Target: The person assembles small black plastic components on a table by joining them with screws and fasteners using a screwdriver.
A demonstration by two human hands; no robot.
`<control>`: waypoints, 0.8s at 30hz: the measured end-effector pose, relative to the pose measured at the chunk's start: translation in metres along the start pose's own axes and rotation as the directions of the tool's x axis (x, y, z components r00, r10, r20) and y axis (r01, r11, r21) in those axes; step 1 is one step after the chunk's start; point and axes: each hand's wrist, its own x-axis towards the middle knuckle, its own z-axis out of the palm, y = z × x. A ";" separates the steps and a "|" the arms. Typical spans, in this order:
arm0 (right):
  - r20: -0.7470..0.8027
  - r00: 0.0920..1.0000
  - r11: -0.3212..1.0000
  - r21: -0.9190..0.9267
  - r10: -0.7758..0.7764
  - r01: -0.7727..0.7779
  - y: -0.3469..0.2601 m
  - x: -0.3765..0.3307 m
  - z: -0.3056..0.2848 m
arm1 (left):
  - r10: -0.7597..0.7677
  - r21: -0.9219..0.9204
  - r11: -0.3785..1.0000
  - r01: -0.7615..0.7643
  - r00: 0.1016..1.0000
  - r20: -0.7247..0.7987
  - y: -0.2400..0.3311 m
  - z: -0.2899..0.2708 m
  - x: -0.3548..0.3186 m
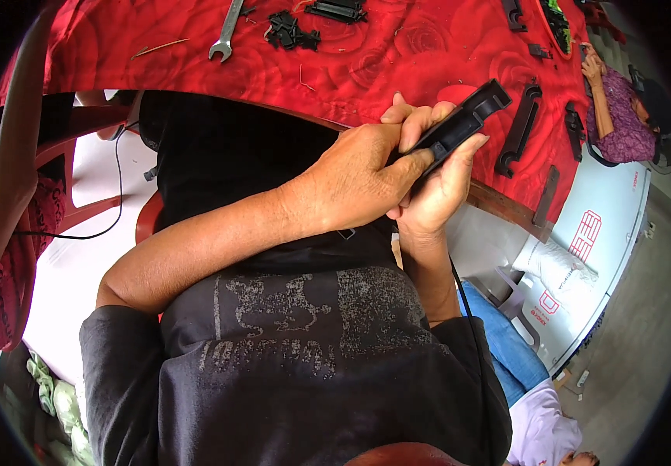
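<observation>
The black bracket (463, 123) is a long, matte, moulded plastic piece with a squared, open-ended hook at its far tip, and it sits in both hands just off the near edge of the table (397, 70), above the person's lap. Its long axis runs from the palms up and away to the right, so the hooked end juts out past the fingertips towards the table while the near end is buried in the grip. The right hand (432, 194) cradles the bracket from below, fingers curled up along its far side; the left hand (358, 175) comes across from the left and lies on top, fingers pressed together and wrapped over the bracket's middle, thumb raised beside it. Both hands touch it; the left covers more of it. Beyond the bracket, on the table's red rose-patterned cloth, lie similar black strips (520, 128) just to the right, a heap of small black clips (290, 33) further off to the upper left, and a bright metal spanner (227, 31) beyond those. Another person (622, 116) in purple sits at the table's far right corner.
</observation>
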 end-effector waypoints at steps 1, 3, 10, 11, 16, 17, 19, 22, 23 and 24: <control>-0.047 0.999 1.000 0.026 -0.001 0.002 -0.002 -0.001 0.002 | -0.002 0.000 1.000 0.002 1.000 0.004 0.001 -0.002 -0.003; -0.040 0.999 0.999 0.033 -0.010 0.012 -0.002 0.000 -0.001 | 0.088 0.060 0.994 -0.091 0.995 0.048 0.002 -0.007 -0.009; -0.023 0.996 0.995 0.031 -0.091 0.092 0.000 0.005 -0.009 | -0.019 0.184 0.983 0.012 0.999 0.036 0.001 -0.009 -0.014; -0.013 0.994 0.993 0.043 -0.111 0.112 0.000 0.006 -0.009 | 0.060 0.188 0.980 -0.061 0.998 0.012 -0.009 -0.006 -0.014; 0.004 0.991 0.990 0.041 -0.137 0.136 -0.001 0.006 -0.009 | 0.163 0.294 0.944 -0.147 0.986 -0.031 -0.018 -0.001 -0.014; 0.005 0.989 0.988 0.025 -0.151 0.150 -0.001 0.006 -0.010 | 0.152 0.275 0.951 -0.138 0.988 -0.030 -0.017 0.000 -0.014; 0.006 0.986 0.986 0.008 -0.164 0.164 -0.001 0.005 -0.010 | 0.141 0.255 0.958 -0.129 0.990 -0.027 -0.014 0.000 -0.016; 0.011 0.984 0.983 0.036 -0.180 0.179 -0.001 0.004 -0.011 | 0.146 0.310 0.941 -0.139 0.989 -0.001 -0.009 0.000 -0.019; 0.026 0.982 0.982 0.036 -0.186 0.185 0.000 0.005 -0.012 | 0.159 0.309 0.939 -0.151 0.987 0.001 -0.009 0.000 -0.019; 0.042 0.980 0.981 0.037 -0.192 0.191 0.001 0.005 -0.013 | 0.172 0.309 0.937 -0.164 0.985 0.003 -0.010 0.000 -0.020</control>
